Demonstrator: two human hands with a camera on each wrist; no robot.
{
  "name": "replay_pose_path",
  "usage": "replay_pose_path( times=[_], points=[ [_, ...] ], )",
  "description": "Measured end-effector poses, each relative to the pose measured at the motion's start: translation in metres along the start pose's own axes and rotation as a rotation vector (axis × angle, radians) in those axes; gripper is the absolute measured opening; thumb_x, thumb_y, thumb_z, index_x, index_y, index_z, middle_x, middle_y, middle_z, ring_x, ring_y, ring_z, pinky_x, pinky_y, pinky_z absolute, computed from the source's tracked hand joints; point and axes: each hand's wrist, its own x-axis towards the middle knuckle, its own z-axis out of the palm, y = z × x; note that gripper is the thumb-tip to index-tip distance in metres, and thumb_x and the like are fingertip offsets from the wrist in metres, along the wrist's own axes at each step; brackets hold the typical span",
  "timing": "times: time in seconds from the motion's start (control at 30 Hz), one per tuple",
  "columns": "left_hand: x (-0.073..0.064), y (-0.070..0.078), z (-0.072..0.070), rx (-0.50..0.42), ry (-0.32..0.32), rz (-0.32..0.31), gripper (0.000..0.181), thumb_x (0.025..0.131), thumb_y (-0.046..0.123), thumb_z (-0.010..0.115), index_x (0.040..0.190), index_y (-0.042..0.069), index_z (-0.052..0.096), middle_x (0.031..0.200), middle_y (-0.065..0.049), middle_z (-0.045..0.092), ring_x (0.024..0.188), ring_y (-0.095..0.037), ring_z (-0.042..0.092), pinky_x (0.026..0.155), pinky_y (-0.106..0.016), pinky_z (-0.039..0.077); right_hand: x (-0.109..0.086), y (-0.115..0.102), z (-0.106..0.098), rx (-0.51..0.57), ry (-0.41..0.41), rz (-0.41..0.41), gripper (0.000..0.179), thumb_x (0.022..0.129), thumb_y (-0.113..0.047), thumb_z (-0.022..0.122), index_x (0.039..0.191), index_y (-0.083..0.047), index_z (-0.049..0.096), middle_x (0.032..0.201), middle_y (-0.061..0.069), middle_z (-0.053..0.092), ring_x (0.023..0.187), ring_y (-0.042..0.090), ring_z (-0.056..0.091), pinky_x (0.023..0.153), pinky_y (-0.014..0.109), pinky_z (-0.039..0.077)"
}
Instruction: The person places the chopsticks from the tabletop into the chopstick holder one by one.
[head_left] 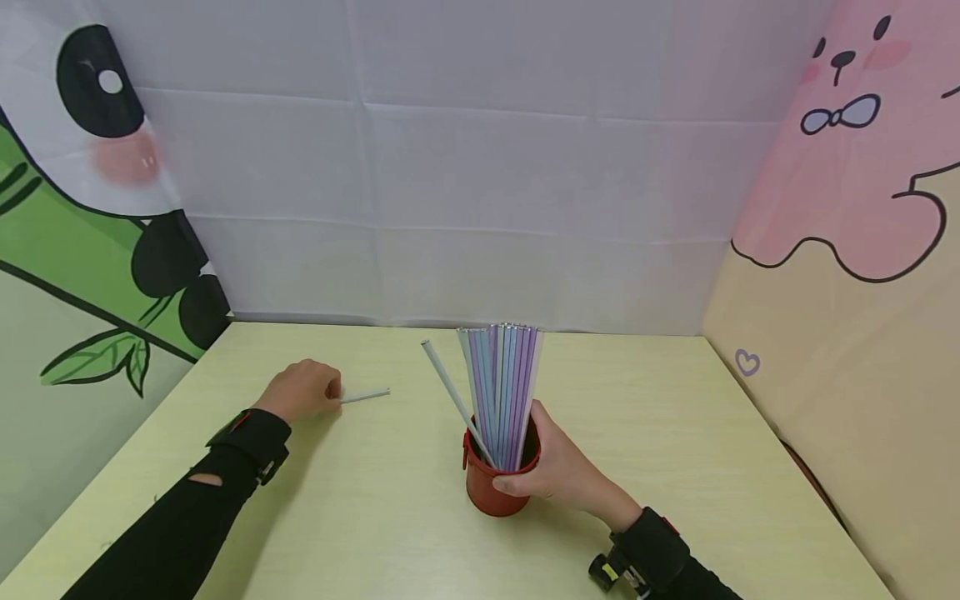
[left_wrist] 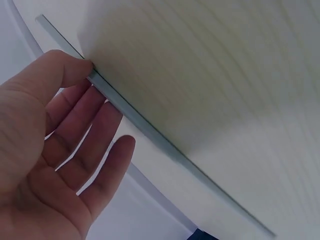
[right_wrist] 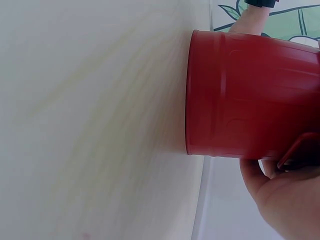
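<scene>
My left hand (head_left: 303, 390) is at the left of the table, its thumb and fingertips pinching a pale drinking straw (left_wrist: 155, 136). In the head view, one end of that straw points right, while the hand hides the rest. Right of centre, my right hand (head_left: 566, 467) grips a red metal bucket (head_left: 495, 497) from its right side, thumb across the front near the rim. The bucket is upright and holds a bunch of blue, purple and whitish straws (head_left: 501, 383). One loose straw (head_left: 450, 392) leans out leftward. The right wrist view shows the red bucket wall (right_wrist: 255, 95) up close.
A pale wood-grain table (head_left: 360, 517) lies under both hands. White cloth (head_left: 480, 183) hangs behind its back edge. Printed cartoon panels stand at the left and right (head_left: 840, 333) sides.
</scene>
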Motion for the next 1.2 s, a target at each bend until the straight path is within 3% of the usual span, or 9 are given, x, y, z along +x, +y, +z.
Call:
replay_pose_path(
  times=[0.3, 0.67, 1.03, 1.2],
  points=[
    [-0.004, 0.010, -0.005, -0.020, 0.053, 0.024, 0.016, 0.077, 0.009, 0.074, 0.072, 0.017, 0.061, 0.064, 0.007, 0.052, 0.059, -0.014, 0.045, 0.054, -0.031, 0.040, -0.001, 0.000, 0.000, 0.001, -0.002, 0.006, 0.086, 0.076, -0.019, 0.081, 0.139, -0.031, 0.024, 0.137, -0.008, 0.045, 0.120, 0.015, 0.048, 0.091, 0.037, 0.049],
    [0.013, 0.040, -0.028, -0.136, 0.255, -0.015, 0.009, 0.081, 0.019, 0.070, 0.082, 0.018, 0.062, 0.072, 0.007, 0.061, 0.065, -0.012, 0.054, 0.062, -0.033, 0.045, -0.002, -0.005, 0.001, 0.010, -0.001, 0.014, 0.087, 0.076, -0.019, 0.081, 0.140, -0.031, 0.024, 0.137, -0.008, 0.044, 0.120, 0.015, 0.048, 0.091, 0.038, 0.049],
    [0.012, 0.100, -0.086, -0.379, 0.509, -0.058, 0.005, 0.085, 0.022, 0.066, 0.090, 0.021, 0.063, 0.077, 0.007, 0.063, 0.070, -0.008, 0.057, 0.064, -0.033, 0.047, -0.002, -0.003, 0.000, 0.014, -0.005, -0.008, 0.085, 0.076, -0.018, 0.081, 0.139, -0.030, 0.025, 0.137, -0.007, 0.044, 0.120, 0.016, 0.048, 0.091, 0.038, 0.048],
    [0.005, 0.130, -0.113, -0.474, 0.612, -0.029, 0.006, 0.086, 0.023, 0.065, 0.091, 0.026, 0.062, 0.078, 0.010, 0.063, 0.068, -0.005, 0.057, 0.060, -0.028, 0.047, -0.002, -0.002, 0.000, 0.011, -0.002, -0.008, 0.085, 0.076, -0.019, 0.081, 0.138, -0.030, 0.025, 0.137, -0.007, 0.045, 0.120, 0.016, 0.048, 0.091, 0.038, 0.048]
  ],
)
